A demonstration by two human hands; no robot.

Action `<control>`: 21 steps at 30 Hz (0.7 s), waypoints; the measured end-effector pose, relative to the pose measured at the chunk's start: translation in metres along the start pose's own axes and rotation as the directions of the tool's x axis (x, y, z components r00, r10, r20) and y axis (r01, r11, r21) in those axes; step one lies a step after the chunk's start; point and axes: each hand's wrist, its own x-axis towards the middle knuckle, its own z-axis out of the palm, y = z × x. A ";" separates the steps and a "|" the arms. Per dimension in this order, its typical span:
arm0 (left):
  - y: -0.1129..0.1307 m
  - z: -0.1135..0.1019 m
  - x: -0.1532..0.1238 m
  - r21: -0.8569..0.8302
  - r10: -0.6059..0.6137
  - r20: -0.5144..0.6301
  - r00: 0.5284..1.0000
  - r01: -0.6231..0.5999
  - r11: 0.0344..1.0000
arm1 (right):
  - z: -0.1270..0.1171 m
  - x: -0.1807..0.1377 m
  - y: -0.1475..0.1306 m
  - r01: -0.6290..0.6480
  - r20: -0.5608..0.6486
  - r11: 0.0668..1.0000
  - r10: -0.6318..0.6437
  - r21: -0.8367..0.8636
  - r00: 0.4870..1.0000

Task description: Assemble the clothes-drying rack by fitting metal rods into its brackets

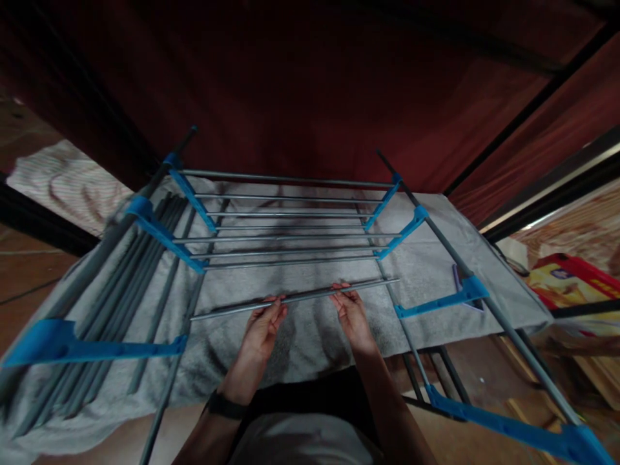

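Observation:
Both my hands hold one thin grey metal rod (307,296) crosswise in front of me, inside a rack frame. My left hand (264,326) pinches it left of its middle, my right hand (351,313) right of its middle. The rod tilts slightly, its right end higher. Around it stands the frame of grey tubes (448,248) with blue plastic brackets (436,302). At the far part, several rods (290,239) span between the left and right brackets. A nearer left bracket (111,349) has no rod in it, and the held rod's ends appear apart from the brackets.
A grey cloth (310,342) covers the surface below the frame. Several loose grey tubes (130,290) lie at the left. A small purple-edged object (456,278) lies behind the right tube. A red and yellow package (571,287) is at far right; dark red fabric (300,97) hangs behind.

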 end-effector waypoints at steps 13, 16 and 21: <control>-0.014 0.015 -0.005 0.015 -0.048 0.155 0.987 0.046 0.999 | -0.048 0.022 0.012 -0.012 0.023 0.999 0.012 -0.035 1.000; -0.023 0.022 -0.005 0.041 -0.075 0.205 0.976 0.068 0.997 | -0.059 0.029 0.016 0.005 0.071 1.000 -0.004 -0.016 0.997; -0.029 0.028 -0.006 0.061 -0.053 0.172 0.984 0.043 0.997 | -0.069 0.033 0.018 0.001 0.118 0.998 0.006 -0.055 0.993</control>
